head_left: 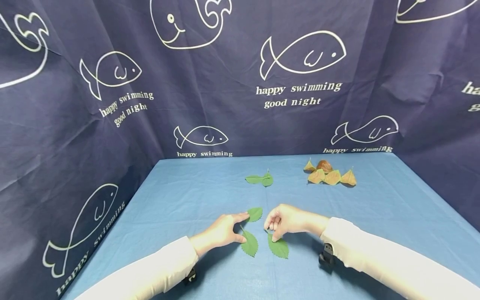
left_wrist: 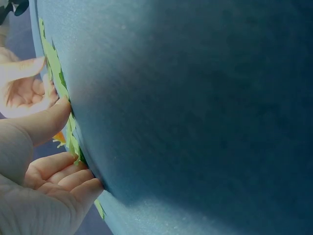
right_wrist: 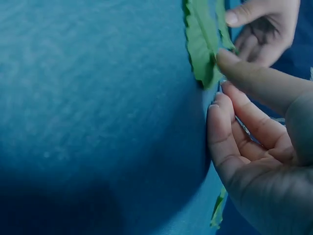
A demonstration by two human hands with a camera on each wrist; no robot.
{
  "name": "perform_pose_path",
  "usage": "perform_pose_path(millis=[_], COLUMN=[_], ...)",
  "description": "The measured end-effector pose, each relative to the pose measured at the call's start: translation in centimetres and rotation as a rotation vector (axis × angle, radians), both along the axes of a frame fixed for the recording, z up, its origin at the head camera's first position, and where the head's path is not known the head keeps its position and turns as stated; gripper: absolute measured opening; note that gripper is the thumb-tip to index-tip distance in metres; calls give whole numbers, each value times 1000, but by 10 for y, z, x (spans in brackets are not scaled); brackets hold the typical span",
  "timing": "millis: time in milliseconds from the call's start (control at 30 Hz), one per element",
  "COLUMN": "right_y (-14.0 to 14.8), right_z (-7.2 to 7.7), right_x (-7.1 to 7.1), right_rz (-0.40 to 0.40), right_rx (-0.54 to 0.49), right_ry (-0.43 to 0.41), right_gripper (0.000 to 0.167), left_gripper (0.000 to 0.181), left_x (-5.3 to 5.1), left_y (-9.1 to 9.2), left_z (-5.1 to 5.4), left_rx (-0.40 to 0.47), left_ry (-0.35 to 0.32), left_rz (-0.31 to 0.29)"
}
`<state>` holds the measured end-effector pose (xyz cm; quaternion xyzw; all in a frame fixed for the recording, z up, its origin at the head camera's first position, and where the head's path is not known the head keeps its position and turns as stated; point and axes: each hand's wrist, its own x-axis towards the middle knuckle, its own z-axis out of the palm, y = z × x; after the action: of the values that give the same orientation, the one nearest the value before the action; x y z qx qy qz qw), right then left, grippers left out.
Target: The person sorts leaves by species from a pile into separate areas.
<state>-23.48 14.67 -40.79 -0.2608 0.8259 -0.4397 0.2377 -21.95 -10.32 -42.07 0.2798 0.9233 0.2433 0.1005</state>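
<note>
Two green leaves with toothed edges, a left one and a right one, lie side by side on the blue cloth. Above the left one is another green leaf. My left hand spreads its thumb and fingers apart: the thumb touches the left leaf, and the fingertips rest at the upper leaf's edge. With its thumb, my right hand presses the right leaf near its stem. Its other fingers are bent and touch the cloth by the stem, apart from the thumb in the right wrist view.
Farther back lie a pair of small green leaves. At the back right sit several yellow-brown leaves and a round brown object. A dark fish-printed curtain hangs behind and beside the blue-covered table.
</note>
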Motion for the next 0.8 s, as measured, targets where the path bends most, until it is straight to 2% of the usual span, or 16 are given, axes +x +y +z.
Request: perform_pose_path(millis=[133, 500, 800], right_y=[-3, -4, -4], right_z=[2, 5, 3], right_x=[2, 4, 2], right_rz=[31, 74, 109], right_rx=[45, 83, 80], right_ry=[56, 123, 133], right_gripper=[23, 13, 10], left_gripper=[71, 70, 70], left_x=[-1, -1, 1], left_y=[-1, -1, -2], left_z=[-1, -2, -1], left_rx=[-4, -5, 10], left_ry=[3, 19, 11], left_rz=[3, -4, -13])
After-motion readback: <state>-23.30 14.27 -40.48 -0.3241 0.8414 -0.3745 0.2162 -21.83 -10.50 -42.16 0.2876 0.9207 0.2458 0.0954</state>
